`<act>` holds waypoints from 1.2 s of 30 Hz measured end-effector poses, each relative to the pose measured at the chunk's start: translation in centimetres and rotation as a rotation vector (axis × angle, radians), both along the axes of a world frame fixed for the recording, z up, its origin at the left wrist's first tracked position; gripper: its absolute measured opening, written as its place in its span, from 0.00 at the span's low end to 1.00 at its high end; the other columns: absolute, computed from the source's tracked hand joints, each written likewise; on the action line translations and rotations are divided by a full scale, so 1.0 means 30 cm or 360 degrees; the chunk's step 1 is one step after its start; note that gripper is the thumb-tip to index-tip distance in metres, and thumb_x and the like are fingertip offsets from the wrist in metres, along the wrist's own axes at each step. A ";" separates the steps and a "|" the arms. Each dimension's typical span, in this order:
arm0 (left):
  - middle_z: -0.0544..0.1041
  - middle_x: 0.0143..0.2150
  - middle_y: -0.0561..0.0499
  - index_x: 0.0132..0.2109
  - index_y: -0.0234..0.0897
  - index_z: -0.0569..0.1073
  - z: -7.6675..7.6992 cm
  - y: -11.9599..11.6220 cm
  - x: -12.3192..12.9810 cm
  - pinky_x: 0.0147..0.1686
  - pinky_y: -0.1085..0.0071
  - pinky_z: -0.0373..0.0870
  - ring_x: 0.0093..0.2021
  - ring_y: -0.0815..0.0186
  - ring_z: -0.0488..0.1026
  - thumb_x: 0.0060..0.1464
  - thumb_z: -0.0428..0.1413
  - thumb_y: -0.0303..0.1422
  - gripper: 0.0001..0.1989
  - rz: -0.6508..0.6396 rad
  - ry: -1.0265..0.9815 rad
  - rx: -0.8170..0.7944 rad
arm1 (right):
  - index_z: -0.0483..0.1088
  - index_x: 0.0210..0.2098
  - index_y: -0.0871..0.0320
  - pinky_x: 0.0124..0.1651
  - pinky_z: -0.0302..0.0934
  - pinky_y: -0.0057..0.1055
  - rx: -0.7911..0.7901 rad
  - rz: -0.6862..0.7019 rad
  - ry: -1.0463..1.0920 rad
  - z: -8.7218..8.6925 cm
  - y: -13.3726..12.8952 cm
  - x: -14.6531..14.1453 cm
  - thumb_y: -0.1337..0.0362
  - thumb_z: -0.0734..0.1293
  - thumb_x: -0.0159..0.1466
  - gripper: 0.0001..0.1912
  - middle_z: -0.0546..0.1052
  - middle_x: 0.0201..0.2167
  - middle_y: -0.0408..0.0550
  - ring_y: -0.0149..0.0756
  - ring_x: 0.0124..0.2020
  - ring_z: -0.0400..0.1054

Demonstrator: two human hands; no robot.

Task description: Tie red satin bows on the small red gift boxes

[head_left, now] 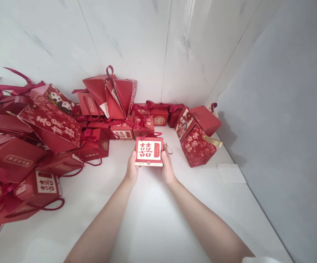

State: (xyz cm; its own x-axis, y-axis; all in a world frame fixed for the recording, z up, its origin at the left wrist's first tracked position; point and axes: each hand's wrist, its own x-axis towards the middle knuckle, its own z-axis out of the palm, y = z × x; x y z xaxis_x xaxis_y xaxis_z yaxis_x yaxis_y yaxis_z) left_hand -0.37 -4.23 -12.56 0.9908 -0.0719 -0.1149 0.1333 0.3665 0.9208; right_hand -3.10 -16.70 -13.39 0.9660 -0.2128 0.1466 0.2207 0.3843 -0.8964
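A small red box with a white label and red characters [148, 150] is held upright in the middle of the view. My left hand [131, 168] grips its left side, and my right hand [168, 168] grips its right side. Twisted cord shows beside the box near both hands. Just behind it stand red boxes with ribbon bows, one bearing a similar white label [122, 135]. The palms and most of the fingers are hidden behind the held box.
Red gift boxes [21, 159] are heaped at the left. Taller red boxes [121, 96] lean at the back, and two more [196, 146] sit at the right. The white table [153, 219] meets a marbled wall behind and a grey wall at the right.
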 end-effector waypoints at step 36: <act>0.61 0.69 0.40 0.68 0.42 0.60 0.031 -0.016 -0.058 0.63 0.59 0.64 0.67 0.49 0.62 0.52 0.64 0.46 0.40 0.0044 -0.0731 0.0347 | 0.50 0.71 0.48 0.74 0.37 0.53 -0.0653 -0.0608 -0.0207 0.014 0.012 -0.077 0.56 0.70 0.64 0.41 0.50 0.73 0.49 0.49 0.74 0.43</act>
